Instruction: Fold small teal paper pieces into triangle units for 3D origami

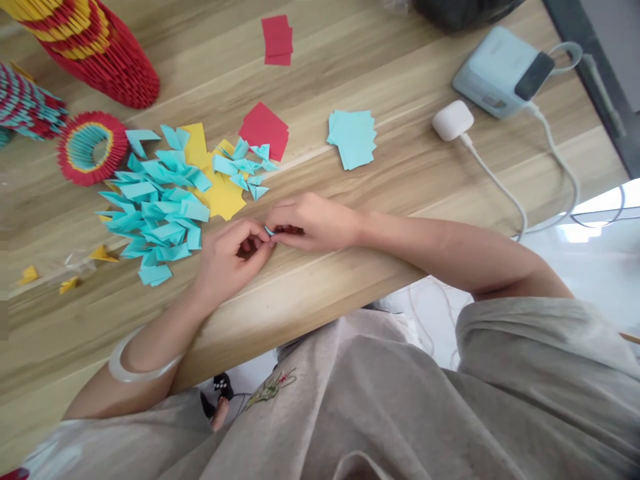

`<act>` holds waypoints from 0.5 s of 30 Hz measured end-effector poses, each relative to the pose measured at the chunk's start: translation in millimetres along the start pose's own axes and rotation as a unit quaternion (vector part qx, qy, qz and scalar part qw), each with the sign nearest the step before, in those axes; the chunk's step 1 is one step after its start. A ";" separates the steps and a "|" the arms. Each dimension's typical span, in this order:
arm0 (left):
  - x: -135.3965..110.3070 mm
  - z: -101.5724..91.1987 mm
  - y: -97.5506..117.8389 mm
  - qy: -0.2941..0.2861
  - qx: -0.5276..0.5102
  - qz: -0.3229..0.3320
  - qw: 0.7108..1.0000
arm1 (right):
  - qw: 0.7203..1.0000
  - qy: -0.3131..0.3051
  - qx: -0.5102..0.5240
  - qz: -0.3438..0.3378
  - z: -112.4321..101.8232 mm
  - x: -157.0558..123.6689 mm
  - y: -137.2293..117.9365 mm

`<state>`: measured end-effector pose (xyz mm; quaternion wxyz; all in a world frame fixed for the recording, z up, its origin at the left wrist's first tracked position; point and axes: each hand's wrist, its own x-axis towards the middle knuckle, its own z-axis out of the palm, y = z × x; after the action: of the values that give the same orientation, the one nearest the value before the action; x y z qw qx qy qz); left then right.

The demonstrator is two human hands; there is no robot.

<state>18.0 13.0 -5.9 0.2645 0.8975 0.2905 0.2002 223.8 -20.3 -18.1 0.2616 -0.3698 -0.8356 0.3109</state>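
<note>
My left hand (230, 257) and my right hand (313, 222) meet near the front edge of the wooden table (350, 80). Both pinch a small folded piece of blue paper (269, 231), of which only a corner shows between the fingertips. A white bangle (135, 367) sits on my left wrist. Just beyond my left hand lies a heap of folded blue paper pieces (155, 213), partly on yellow paper sheets (220, 197).
A stack of blue squares (353, 137) and red squares (265, 128) (277, 40) lie farther back. Red-and-yellow modular paper models (93, 43) (90, 147) stand at far left. A white earbud case (453, 120) and a cabled pale device (500, 70) sit at right.
</note>
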 end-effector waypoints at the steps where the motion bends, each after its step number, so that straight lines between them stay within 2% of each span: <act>1: 0.1 -0.2 0.1 -0.002 0.000 -0.001 1.000 | 1.000 -0.004 -0.002 0.002 -0.1 0.1 -0.2; 15: -0.8 0.7 -1.3 0.005 0.004 0.020 1.000 | 1.000 0.014 0.000 -0.015 1.5 -0.6 1.7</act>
<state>17.3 13.1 -7.3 0.2552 0.9033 0.2744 0.2087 223.9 -20.4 -20.4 0.2775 -0.3614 -0.8374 0.3019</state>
